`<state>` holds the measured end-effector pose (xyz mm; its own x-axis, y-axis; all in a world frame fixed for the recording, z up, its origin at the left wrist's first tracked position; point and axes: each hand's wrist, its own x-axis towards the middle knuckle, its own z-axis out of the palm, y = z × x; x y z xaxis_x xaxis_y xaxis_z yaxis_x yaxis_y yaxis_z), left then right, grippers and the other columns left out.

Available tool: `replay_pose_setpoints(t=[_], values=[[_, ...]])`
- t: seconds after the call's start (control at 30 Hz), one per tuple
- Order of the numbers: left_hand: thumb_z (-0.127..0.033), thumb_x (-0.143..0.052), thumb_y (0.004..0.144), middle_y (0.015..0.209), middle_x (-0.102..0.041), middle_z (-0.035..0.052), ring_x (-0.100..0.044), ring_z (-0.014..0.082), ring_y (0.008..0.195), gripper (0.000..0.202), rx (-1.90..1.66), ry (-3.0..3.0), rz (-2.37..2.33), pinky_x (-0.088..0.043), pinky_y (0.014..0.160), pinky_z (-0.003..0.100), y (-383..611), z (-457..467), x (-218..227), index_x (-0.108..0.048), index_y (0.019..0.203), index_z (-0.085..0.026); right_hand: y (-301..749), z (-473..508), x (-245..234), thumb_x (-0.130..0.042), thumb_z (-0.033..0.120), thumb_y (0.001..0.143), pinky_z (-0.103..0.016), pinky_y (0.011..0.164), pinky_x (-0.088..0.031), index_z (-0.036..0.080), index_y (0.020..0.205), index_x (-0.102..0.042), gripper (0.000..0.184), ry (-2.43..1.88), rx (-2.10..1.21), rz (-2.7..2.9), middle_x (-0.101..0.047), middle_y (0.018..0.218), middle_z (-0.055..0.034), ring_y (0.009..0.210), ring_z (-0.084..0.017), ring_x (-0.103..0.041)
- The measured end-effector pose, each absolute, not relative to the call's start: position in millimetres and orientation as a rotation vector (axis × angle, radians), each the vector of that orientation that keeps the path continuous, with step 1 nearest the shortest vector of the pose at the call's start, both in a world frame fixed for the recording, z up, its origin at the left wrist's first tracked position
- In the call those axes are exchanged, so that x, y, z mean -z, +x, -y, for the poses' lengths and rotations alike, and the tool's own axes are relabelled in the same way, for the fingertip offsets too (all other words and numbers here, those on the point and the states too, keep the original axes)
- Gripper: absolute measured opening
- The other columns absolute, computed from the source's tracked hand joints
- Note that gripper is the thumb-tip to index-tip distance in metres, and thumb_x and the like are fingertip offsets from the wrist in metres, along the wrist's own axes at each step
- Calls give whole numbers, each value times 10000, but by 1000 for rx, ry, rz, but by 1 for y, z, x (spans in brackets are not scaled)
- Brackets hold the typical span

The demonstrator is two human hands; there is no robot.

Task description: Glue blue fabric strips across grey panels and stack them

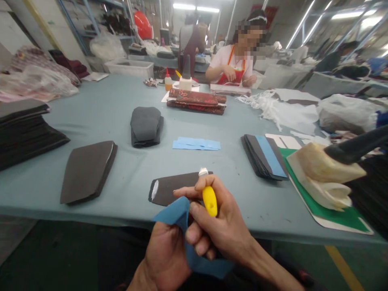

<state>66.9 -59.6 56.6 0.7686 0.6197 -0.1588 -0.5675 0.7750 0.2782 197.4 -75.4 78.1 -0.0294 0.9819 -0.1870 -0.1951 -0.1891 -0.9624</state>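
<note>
My right hand (216, 228) is closed round a small brush with a yellow handle (209, 200) and a white glue-covered tip, held over the near table edge. My left hand (168, 252) sits below it, pinching a blue fabric strip (182, 216) that both hands touch. Just beyond my hands a dark brown flat piece (172, 186) lies on the table with a white glue smear at its left end.
On the grey-blue table (121, 117) lie stacks of dark pieces (87, 169), a grey stack (146, 125), blue strips (197, 144), a dark stack topped with blue (265, 155), and a glue-crusted container (324, 173) on a green mat. A person in a red apron (235, 66) works across the table.
</note>
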Motion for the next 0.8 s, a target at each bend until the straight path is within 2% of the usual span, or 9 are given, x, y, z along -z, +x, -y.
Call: replay_pose_setpoints(t=[0.07,0.13,0.23,0.33,0.43,0.5,0.57,0.67,0.8], values=[[-433,-931,842,609,-599,-64,-603,116,577,243,-643,195,-228,-518,631,233,68,59,-53,-814,1004,-295,196,74,-77,-774,494,928,-155,262,-339,321,1113,-421,435,-1233,-1520,936,-711,713,88,316,-76,-461],[-429,-944,830,614,-618,-63,-612,107,581,265,-645,168,-244,-518,626,212,69,58,-49,-814,1007,-281,195,72,-76,-811,536,905,-144,279,-334,325,1120,-418,496,-1231,-1566,913,-569,547,150,313,-83,-431],[-483,-947,814,595,-603,-52,-585,91,576,339,-660,174,-327,-523,638,205,71,56,-43,-770,857,-197,192,67,-76,-897,503,836,-147,285,-326,316,1082,-431,559,-1222,-1540,887,-616,662,132,319,-49,-404],[-559,-920,817,618,-612,-40,-612,126,632,399,-706,241,-430,-585,767,278,75,58,-38,-751,816,-197,192,63,-75,-868,493,847,-174,288,-320,300,1041,-467,485,-1240,-1451,905,-634,803,99,339,-33,-400],[-676,-892,793,836,-748,15,-718,227,897,488,-783,384,-619,-593,974,379,74,62,-29,-807,955,-224,195,59,-75,-801,407,877,-191,419,-415,267,964,-538,310,-1285,-1207,1092,-584,776,79,486,-63,-486],[-709,-852,822,1070,-800,40,-711,279,1110,553,-875,539,-770,-559,1070,401,70,65,-22,-820,1137,-256,198,57,-75,-759,335,888,-203,499,-436,255,930,-564,215,-1314,-1077,1222,-563,748,69,576,-87,-503],[-659,-815,884,1220,-795,50,-671,304,1235,523,-948,717,-878,-519,1134,407,61,66,-14,-810,1232,-268,199,55,-76,-722,303,912,-214,514,-414,258,935,-566,163,-1321,-1037,1296,-546,725,73,588,-98,-481],[-565,-764,950,1237,-797,68,-664,319,1241,422,-969,877,-924,-508,1140,413,44,67,-6,-815,1221,-245,198,50,-74,-687,272,938,-226,524,-400,262,945,-555,133,-1300,-1026,1366,-532,723,79,594,-104,-462],[-534,-752,943,1142,-803,84,-696,310,1108,411,-977,855,-930,-559,1005,389,26,66,-4,-804,1213,-229,192,43,-68,-656,272,963,-235,492,-373,269,975,-553,104,-1342,-1059,1426,-508,711,88,563,-105,-431]])
